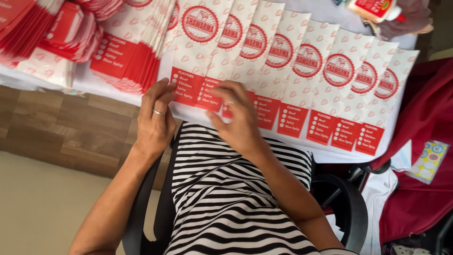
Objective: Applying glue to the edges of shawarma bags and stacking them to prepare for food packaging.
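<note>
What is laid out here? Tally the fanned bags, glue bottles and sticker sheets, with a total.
Fanned bags: 8
Glue bottle: 1
Sticker sheet: 1
Total: 10

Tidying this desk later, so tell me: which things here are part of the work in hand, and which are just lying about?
In use:
- fanned row of red-and-white paper sleeves
- left hand and right hand, both resting on that row
- stacked sleeves

Lying about:
- glue bottle
- sticker sheet
- red cloth
</note>
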